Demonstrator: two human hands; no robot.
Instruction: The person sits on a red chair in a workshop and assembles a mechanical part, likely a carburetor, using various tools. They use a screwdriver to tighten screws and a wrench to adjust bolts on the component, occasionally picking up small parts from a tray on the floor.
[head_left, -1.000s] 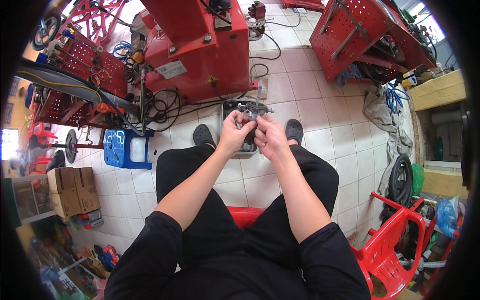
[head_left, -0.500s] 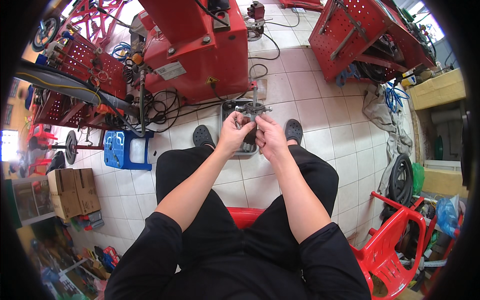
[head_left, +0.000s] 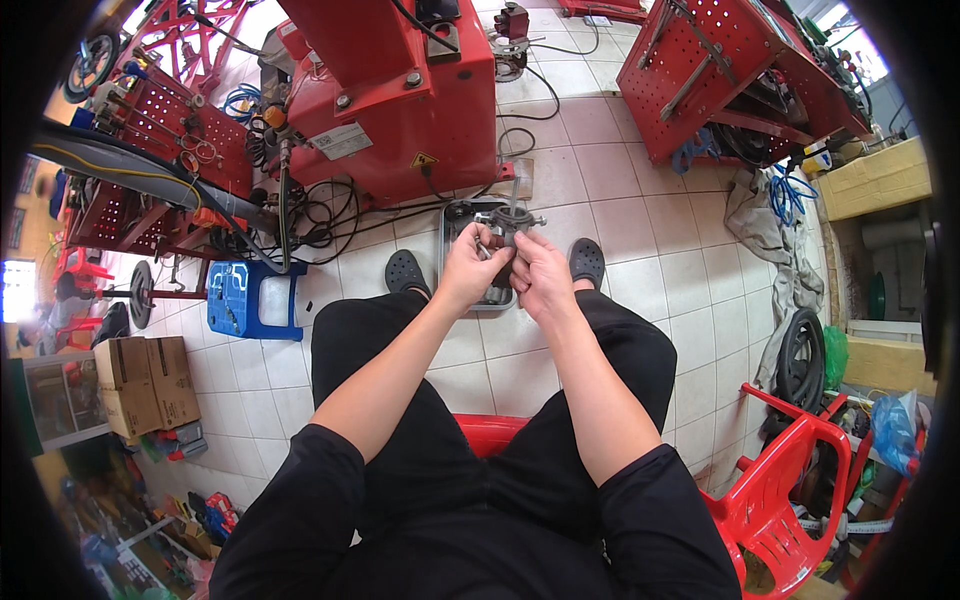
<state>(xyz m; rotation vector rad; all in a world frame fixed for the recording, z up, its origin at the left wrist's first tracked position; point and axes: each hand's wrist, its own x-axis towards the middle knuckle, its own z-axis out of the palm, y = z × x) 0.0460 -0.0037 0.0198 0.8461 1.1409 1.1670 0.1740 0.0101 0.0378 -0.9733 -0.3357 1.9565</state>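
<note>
On the far side, the red machine (head_left: 400,140) is blocking passage, with black cables (head_left: 342,212) looping over the floor to its left. The left hand (head_left: 467,272) and right hand (head_left: 541,272) are obstructing the tray (head_left: 444,262) from above, a grey metal tool (head_left: 514,222) crowding its far part. On the left, the blue stool (head_left: 232,297) is standing in the way; on the right, floor tiles (head_left: 665,270) are offering room between the right shoe (head_left: 587,260) and the grey cloth (head_left: 765,240).

On the floor (head_left: 640,270) a tray (head_left: 443,262) is placed between two shoes (head_left: 404,271), with a metal part (head_left: 514,217) held over it. Beyond the tray a machine (head_left: 415,135) is set. A stool (head_left: 232,298) is placed left of the shoes, boxes (head_left: 125,388) farther left; a chair (head_left: 752,505) is set at right, near a tyre (head_left: 785,352).
</note>
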